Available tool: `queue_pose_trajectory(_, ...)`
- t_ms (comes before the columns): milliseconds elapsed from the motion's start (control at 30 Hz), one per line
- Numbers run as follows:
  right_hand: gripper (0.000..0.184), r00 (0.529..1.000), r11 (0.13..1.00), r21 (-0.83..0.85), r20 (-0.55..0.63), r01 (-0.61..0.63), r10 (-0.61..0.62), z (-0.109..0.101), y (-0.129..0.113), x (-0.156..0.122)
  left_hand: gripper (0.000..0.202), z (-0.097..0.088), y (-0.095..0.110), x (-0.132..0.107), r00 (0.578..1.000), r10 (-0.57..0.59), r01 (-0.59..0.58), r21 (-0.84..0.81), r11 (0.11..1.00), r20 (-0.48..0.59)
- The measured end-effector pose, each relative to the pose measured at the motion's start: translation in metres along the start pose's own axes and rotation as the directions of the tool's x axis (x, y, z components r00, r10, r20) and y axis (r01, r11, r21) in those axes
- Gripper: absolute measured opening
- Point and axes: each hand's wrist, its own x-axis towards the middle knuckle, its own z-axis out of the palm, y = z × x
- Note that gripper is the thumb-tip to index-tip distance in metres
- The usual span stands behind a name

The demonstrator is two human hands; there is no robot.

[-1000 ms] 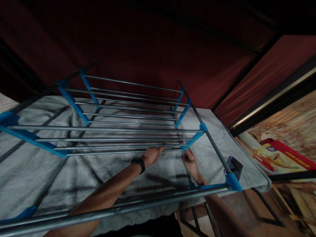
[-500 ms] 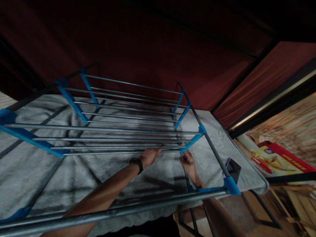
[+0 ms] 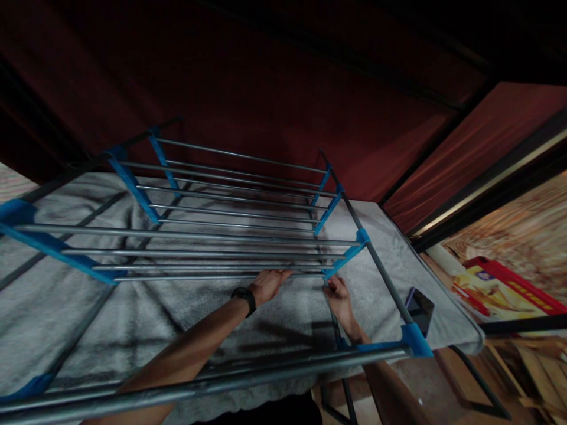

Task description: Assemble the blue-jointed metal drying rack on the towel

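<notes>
The left hand [image 3: 267, 284] lies flat, grip open, on the grey fluffy towel [image 3: 186, 307] under the blue-jointed steel drying rack [image 3: 248, 242]; the right hand [image 3: 339, 297] pinches the towel's fabric beside it

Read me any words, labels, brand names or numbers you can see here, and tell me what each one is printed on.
No text here can be read.
Red and yellow box at the right: it carries print, too blurred to read.
Phone on the grey towel: dark screen, nothing showing.
Black watch on the left wrist: face not legible.
Drying rack: no labels visible.
</notes>
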Motion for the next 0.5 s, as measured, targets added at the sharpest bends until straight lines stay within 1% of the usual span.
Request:
queue_pose_trajectory(67, 0.035, 1.000, 1.000, -0.005, -0.002, 0.011, -0.011, 0.000, -0.001, 0.000, 0.070, 0.001, -0.001, -0.001, 1.000, -0.001, 0.001, 0.000, 1.000, -0.005)
queue_pose_trajectory(300, 0.038, 0.999, 0.998, -0.030, 0.011, 0.048, -0.048, 0.003, -0.006, -0.004, 0.066, 0.001, -0.002, -0.003, 0.999, 0.017, -0.018, -0.019, 1.000, -0.034)
queue_pose_trajectory(433, 0.038, 0.997, 0.997, -0.037, 0.025, 0.068, -0.067, 0.004, -0.009, -0.007, 0.067, 0.001, -0.004, -0.005, 1.000, 0.011, -0.012, -0.029, 0.999, -0.027)
queue_pose_trajectory(500, 0.037, 0.996, 0.996, -0.044, 0.039, 0.082, -0.080, 0.003, -0.011, -0.009, 0.067, 0.002, -0.006, -0.005, 0.999, 0.036, -0.038, -0.058, 0.998, -0.030)
